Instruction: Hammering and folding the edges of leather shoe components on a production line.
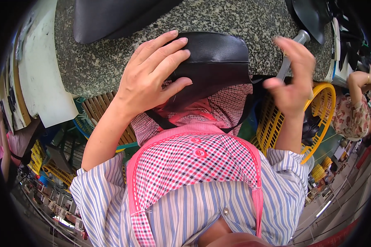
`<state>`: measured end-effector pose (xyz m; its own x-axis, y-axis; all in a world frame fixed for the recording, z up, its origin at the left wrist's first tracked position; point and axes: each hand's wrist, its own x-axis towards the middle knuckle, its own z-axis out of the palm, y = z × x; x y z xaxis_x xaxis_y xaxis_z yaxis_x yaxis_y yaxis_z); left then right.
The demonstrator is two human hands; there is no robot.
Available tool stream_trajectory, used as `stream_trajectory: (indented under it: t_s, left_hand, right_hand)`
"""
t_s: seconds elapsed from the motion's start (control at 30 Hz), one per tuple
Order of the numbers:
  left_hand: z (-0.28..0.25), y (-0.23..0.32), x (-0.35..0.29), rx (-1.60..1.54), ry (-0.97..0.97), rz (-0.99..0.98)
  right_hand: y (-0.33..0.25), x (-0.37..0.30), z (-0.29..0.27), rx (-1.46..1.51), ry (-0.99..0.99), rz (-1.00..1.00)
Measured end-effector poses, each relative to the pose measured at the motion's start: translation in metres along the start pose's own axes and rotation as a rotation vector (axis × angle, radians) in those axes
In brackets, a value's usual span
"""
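A curved black leather-like piece [218, 51] lies at the near edge of the speckled stone tabletop [231, 18], its lower part hanging over the edge toward my apron. A seam or fold line runs across it. My left hand [150, 76] rests on its left side, fingers stretched out and thumb apart. To the right, my right hand [294, 76] is raised and slightly blurred, thumb and fingers apart, with nothing seen between them. Just behind it lies a grey metal tool [303, 38] with a rounded end, resembling a hammer; the hand partly hides it.
Larger black pieces lie at the table's far left [115, 18] and far right [311, 18]. A yellow plastic basket [327, 99] with black items stands below the right edge. A white board [39, 70] adjoins the left side. Another person's arm [358, 84] shows at far right.
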<state>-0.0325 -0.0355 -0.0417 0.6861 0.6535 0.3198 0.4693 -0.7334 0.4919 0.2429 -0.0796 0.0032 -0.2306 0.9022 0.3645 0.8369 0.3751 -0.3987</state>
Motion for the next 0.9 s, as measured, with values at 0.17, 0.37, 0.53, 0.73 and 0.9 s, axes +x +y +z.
stream_trajectory:
  t_s: [0.17,0.37,0.53,0.73,0.9]
  left_hand:
    - [0.004,-0.002,-0.005,-0.147,0.116,0.006]
    - [-0.016,0.023,-0.001,-1.179,0.049,-0.698]
    - [-0.015,0.026,0.002,-1.360,0.006,-0.910]
    - [-0.009,0.025,0.001,-1.499,0.021,-1.005]
    - [-0.007,0.027,0.000,-1.488,0.030,-0.987]
  right_hand:
    - [-0.020,0.020,0.042,0.042,-0.273,-0.142]
    - [-0.025,0.018,0.027,0.823,-0.435,0.360]
    - [-0.025,0.019,0.029,0.977,-0.455,0.506]
    - [-0.023,0.019,0.030,0.980,-0.470,0.521]
    - [-0.020,0.016,0.029,0.976,-0.465,0.500]
